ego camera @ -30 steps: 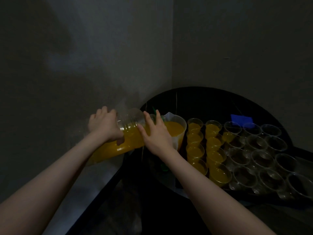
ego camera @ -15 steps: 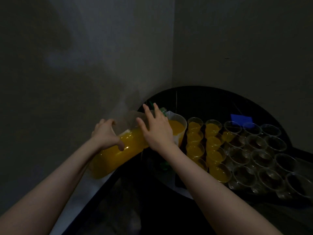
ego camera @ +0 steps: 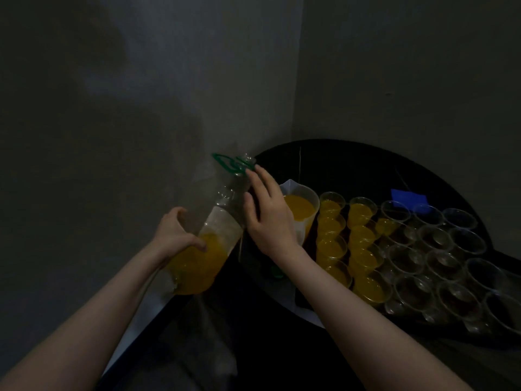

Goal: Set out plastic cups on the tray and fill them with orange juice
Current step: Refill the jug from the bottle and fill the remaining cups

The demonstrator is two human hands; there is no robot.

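L hand (ego camera: 176, 235) grips the lower body of the juice bottle (ego camera: 210, 244), fingers curled round it; bottle is tilted neck-up at the table's (ego camera: 352, 165) left edge. R hand (ego camera: 267, 218) rests on the bottle's upper part w/ fingers nearly straight, tips by the green handle (ego camera: 229, 163). Pitcher (ego camera: 303, 214) of juice sits just right of the R hand, beside the tray (ego camera: 300, 301) w/ 2 rows of filled cups (ego camera: 332, 245) and empty cups (ego camera: 439, 249) toward its right side.

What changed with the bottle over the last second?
The bottle swung from tipped into the jug to neck-up, and pouring stopped. The left hand grips its body as before; the right hand lies open along its neck. The cups did not move.
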